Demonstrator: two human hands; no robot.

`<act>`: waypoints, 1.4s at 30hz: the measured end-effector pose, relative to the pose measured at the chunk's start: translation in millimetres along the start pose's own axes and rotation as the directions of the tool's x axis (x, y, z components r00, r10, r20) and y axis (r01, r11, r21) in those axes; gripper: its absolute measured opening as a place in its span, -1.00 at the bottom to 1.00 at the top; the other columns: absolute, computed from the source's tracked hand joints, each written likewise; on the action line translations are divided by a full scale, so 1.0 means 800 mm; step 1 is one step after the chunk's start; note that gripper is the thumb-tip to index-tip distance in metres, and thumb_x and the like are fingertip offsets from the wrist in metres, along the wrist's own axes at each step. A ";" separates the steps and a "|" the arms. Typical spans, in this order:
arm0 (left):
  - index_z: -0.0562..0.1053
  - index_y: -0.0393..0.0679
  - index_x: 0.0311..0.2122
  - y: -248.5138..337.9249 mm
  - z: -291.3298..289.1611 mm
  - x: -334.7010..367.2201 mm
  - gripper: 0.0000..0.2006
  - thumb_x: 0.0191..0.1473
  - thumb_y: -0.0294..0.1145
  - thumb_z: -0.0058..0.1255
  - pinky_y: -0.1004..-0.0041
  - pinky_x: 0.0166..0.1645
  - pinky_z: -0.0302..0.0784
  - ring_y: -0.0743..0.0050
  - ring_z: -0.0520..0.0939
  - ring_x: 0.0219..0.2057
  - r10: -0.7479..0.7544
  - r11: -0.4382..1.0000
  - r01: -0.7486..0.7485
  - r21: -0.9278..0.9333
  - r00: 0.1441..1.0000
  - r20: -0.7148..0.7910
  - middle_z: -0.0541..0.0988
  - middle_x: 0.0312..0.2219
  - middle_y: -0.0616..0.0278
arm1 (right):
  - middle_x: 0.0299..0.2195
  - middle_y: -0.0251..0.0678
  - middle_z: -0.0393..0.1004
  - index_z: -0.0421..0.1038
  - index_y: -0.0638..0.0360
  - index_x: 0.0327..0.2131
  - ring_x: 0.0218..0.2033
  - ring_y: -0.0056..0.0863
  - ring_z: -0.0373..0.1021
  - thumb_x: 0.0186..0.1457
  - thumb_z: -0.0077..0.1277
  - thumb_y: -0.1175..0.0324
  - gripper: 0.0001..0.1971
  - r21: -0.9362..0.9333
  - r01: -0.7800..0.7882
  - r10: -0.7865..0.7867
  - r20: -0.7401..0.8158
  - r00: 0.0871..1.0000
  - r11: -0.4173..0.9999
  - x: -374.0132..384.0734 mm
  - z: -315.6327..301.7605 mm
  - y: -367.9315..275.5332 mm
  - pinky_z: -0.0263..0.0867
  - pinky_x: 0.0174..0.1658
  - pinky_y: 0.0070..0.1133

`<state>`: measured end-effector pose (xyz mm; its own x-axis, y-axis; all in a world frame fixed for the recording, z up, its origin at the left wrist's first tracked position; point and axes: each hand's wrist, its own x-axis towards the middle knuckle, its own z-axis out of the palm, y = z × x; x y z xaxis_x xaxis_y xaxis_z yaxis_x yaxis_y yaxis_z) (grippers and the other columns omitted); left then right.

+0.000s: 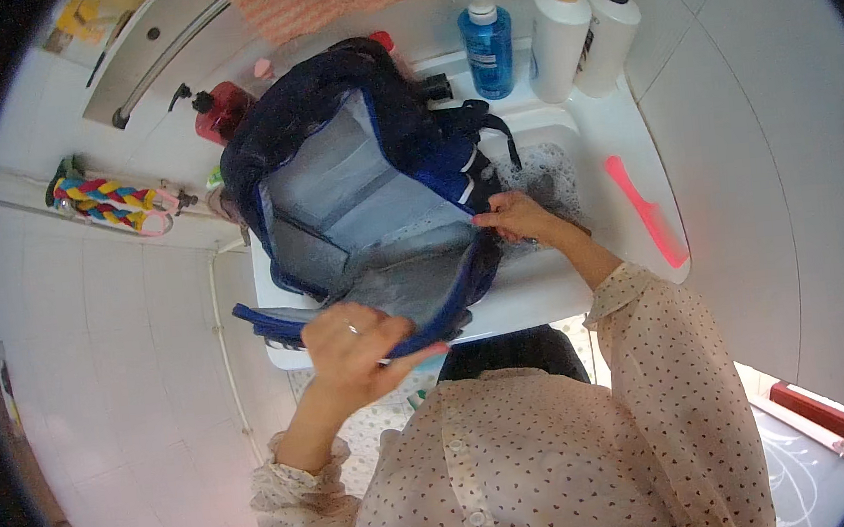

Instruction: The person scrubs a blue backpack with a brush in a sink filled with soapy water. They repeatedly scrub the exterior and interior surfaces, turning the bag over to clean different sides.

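Note:
A dark blue backpack (338, 221) lies wide open over the white sink, its grey lining facing up and looking wet. My left hand (357, 344) grips the near edge of its opening, fingers curled over the blue rim and a ring on one finger. On the right side, my right hand (519, 219) pinches the backpack's edge between thumb and fingers. Beneath that hand, foamy water (545, 177) fills part of the basin. The backpack hides most of the sink's left side.
Along the sink's back stand a blue pump bottle (488, 45) and two white pump bottles (560, 36) (613, 36). A pink comb (646, 212) rests on the right rim (660, 167). Behind the backpack is a red pump bottle (221, 112). Braided bands (110, 198) hang at left.

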<state>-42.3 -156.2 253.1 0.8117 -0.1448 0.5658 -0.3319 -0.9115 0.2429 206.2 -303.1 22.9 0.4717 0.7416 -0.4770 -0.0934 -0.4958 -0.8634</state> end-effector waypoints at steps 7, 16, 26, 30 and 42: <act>0.44 -0.03 -0.56 0.012 0.001 -0.018 -0.62 -0.37 -0.05 0.41 0.47 -0.57 0.21 0.44 0.39 -0.66 0.069 0.990 -0.061 0.124 0.996 -0.062 0.39 -0.66 0.40 | -0.68 -0.35 0.39 0.45 0.21 -0.53 -0.67 -0.55 0.34 -0.03 0.08 0.22 -0.76 -0.330 0.081 -0.077 0.025 0.997 0.940 -0.027 -0.024 -0.034 0.27 -0.58 -0.58; 0.44 -0.01 -0.55 0.017 -0.004 -0.026 -0.64 -0.28 0.00 0.32 0.45 -0.58 0.27 0.42 0.43 -0.65 -0.027 0.993 0.039 0.109 0.993 -0.112 0.39 -0.64 0.40 | -0.71 -0.51 0.23 0.30 0.08 -0.60 -0.73 -0.71 0.11 0.12 -0.02 0.20 -0.72 -0.011 0.011 -0.012 -0.109 0.994 1.000 -0.046 -0.003 -0.053 -0.03 -0.71 -0.65; 0.45 -0.15 -0.19 -0.037 -0.003 0.004 -0.63 -0.14 -0.30 0.27 0.26 -0.11 0.24 0.24 0.49 -0.27 -0.155 0.788 0.443 0.428 0.816 -0.557 0.51 -0.32 0.21 | -0.75 -0.50 0.18 0.27 0.05 -0.62 -0.76 -0.71 0.06 0.18 -0.07 0.16 -0.67 0.087 0.067 -0.051 -0.176 0.983 0.994 -0.087 -0.006 -0.082 -0.08 -0.69 -0.66; 0.44 -0.16 -0.13 -0.047 0.031 0.035 -0.65 -0.08 -0.45 0.18 0.28 -0.11 0.27 0.25 0.51 -0.26 -0.066 0.918 0.272 0.287 0.820 -0.568 0.53 -0.26 0.21 | -0.75 -0.51 0.17 0.28 0.05 -0.62 -0.75 -0.71 0.07 0.15 -0.05 0.15 -0.67 0.142 0.083 -0.059 -0.164 0.985 0.986 -0.093 -0.009 -0.113 -0.07 -0.68 -0.67; 0.39 -0.20 -0.05 -0.057 0.024 0.090 -0.46 -0.06 -0.08 0.24 0.25 -0.24 0.44 0.01 0.56 -0.35 -0.258 0.947 0.306 0.097 0.906 -0.337 0.57 -0.33 0.02 | -0.73 -0.55 0.20 0.32 0.11 -0.57 -0.72 -0.76 0.09 0.19 -0.09 0.11 -0.65 0.155 0.530 -0.500 -0.194 0.844 0.834 -0.142 0.015 -0.330 -0.06 -0.63 -0.73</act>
<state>40.6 -132.7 267.3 0.6590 0.2336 0.7149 -0.0198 -0.9448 0.3270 166.6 -251.2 303.1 0.6146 0.7864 0.0615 0.0361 0.0498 -0.9981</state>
